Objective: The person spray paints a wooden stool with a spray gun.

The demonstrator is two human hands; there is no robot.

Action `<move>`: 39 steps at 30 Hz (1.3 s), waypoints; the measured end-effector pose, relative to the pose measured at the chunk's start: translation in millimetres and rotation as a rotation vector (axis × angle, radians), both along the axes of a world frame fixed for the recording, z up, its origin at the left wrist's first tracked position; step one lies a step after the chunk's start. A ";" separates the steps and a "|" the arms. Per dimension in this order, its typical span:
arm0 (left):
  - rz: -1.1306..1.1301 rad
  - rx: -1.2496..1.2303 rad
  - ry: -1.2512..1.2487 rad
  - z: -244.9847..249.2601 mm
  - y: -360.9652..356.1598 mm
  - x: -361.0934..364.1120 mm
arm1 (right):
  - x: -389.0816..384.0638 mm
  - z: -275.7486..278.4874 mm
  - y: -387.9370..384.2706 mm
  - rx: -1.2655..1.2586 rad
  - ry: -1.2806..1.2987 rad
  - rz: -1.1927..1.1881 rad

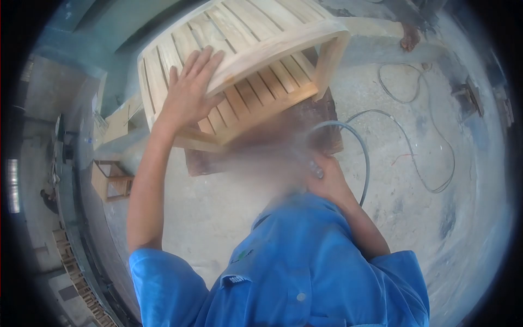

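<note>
Pale wood: a slatted wooden furniture piece (234, 27) is occupying the upper middle of the view, one slatted face showing above and a second showing through its open side.
Dark brown support: a block-like stand (328, 143) is sitting beneath the piece and seems to be carrying it above the floor (218, 210).
Left hand: the left hand (190, 92) is lying across the near edge; the fingers are stretching over the upper slats, the little finger standing a bit apart, while the thumb is pressing below the front rail, so the edge is being pinched between them.
Right hand: the right hand (329, 177) is curling round a hand tool (315, 168) in front of the body; some fingers are hiding, so their exact closure I cannot tell.
Grey haze: a blur is covering the tool's front end, leaving its type unclear.
Hose: a grey hose (362, 155) is arching beside the right hand, its join to the tool disappearing in the blur.
Step in hand: the left hand is apparently steadying the piece while the right is working the tool near its lower side.
Next move: judging from this pose, it is calling for a firm left hold and a hose running free of the stand.
</note>
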State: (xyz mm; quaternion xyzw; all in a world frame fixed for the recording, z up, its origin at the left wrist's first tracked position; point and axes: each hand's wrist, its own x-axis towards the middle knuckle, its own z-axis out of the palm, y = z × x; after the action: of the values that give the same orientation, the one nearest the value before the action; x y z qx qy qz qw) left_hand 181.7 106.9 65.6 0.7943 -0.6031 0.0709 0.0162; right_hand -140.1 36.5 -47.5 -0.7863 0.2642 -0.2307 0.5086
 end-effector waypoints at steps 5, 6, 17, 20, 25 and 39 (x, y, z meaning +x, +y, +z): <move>0.027 0.010 0.013 -1.3 10.9 6.0 | -27.3 7.2 0.2 0.051 0.084 -0.055; 0.034 0.010 0.016 -1.4 13.3 6.8 | -28.2 7.5 -3.8 -0.010 0.065 -0.083; 0.072 -0.020 0.024 0.3 34.7 28.9 | -18.0 5.1 -22.5 -0.230 0.218 -0.077; 0.064 -0.024 0.024 -1.1 37.2 31.0 | -17.3 -3.6 -20.7 -0.273 0.262 -0.071; 0.053 -0.010 0.014 2.8 36.7 38.0 | 9.1 16.3 -34.9 -0.405 0.259 -0.154; 0.032 -0.122 -0.027 -6.0 43.7 41.5 | 5.2 5.5 -7.9 -0.311 0.311 -0.157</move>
State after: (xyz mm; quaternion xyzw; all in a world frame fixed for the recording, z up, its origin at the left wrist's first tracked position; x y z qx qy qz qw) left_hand 223.3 150.6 59.6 0.8002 -0.5853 0.1186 0.0552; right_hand -134.9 28.7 -42.0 -0.8584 0.3610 -0.1834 0.3148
